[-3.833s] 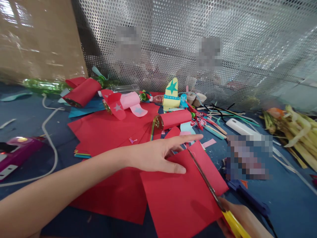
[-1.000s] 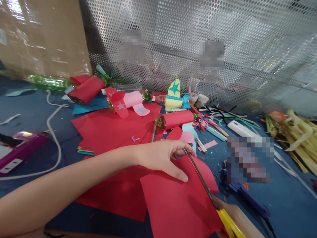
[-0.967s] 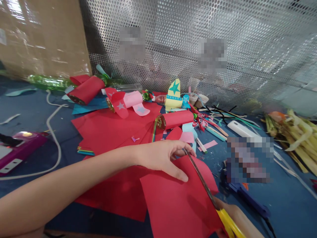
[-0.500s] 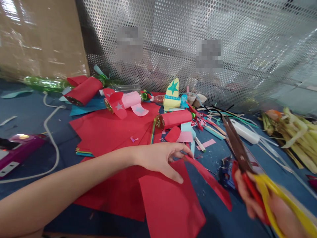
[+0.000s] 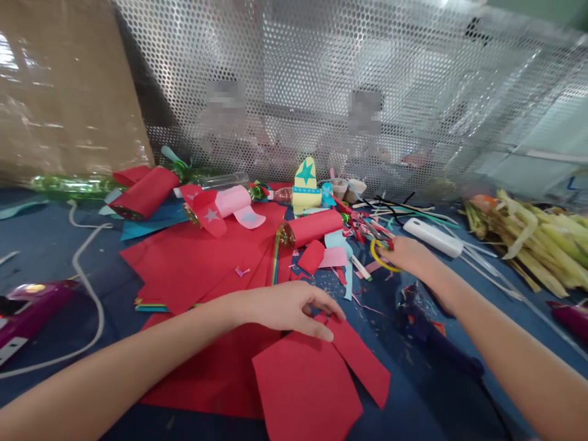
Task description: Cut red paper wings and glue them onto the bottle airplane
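Observation:
My left hand (image 5: 287, 306) rests on the top edge of a cut red paper sheet (image 5: 303, 386), thumb and bent fingers closed on that edge. A cut-off red strip (image 5: 365, 364) lies beside the sheet on its right. My right hand (image 5: 408, 257) reaches out over the blue table (image 5: 505, 306), fingers closed on the yellow-handled scissors (image 5: 382, 256). The scissors' blades point into a heap of paper scraps and are mostly hidden there.
A stack of red sheets (image 5: 197, 263), red paper-wrapped bottles (image 5: 147, 193) (image 5: 316, 225) and a yellow rocket fin with a teal star (image 5: 305, 184) lie ahead. A purple glue gun (image 5: 27, 306) with a white cable (image 5: 87, 288) is left; a blue tool (image 5: 432, 334), white box (image 5: 434, 237) and green stalks (image 5: 537, 239) right. A perforated metal screen (image 5: 367, 92) stands behind.
The scissors finished the cut and a strip came free from the red sheet. My right hand lifted the scissors away and carried them forward to the scrap heap. My left hand stayed on the sheet.

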Action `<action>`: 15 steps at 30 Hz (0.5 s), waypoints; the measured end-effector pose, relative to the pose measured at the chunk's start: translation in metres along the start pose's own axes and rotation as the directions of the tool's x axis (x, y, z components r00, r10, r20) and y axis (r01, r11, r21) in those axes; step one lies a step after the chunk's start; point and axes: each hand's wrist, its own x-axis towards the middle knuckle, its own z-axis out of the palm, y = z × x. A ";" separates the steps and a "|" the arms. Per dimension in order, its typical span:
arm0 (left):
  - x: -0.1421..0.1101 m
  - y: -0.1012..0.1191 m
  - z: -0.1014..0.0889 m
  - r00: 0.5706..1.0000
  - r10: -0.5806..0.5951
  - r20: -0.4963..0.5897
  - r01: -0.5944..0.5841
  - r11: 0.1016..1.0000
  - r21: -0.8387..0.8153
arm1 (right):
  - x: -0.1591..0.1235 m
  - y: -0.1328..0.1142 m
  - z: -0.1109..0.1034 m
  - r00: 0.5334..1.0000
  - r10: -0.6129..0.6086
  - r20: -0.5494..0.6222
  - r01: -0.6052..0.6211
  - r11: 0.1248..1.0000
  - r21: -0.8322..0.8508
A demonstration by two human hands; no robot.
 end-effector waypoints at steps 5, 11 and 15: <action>0.001 -0.009 -0.002 0.999 -0.009 -0.054 0.008 1.000 -0.010 | -0.003 -0.018 -0.011 1.000 -0.022 -0.019 0.023 0.998 0.064; 0.002 -0.016 -0.009 0.995 0.028 -0.094 -0.037 0.995 -0.096 | -0.072 -0.040 -0.018 0.923 -0.384 0.026 0.351 0.868 0.351; 0.000 -0.013 -0.014 0.997 0.032 -0.072 -0.040 0.993 -0.109 | -0.108 -0.048 0.000 0.818 -0.568 0.093 0.381 0.655 0.653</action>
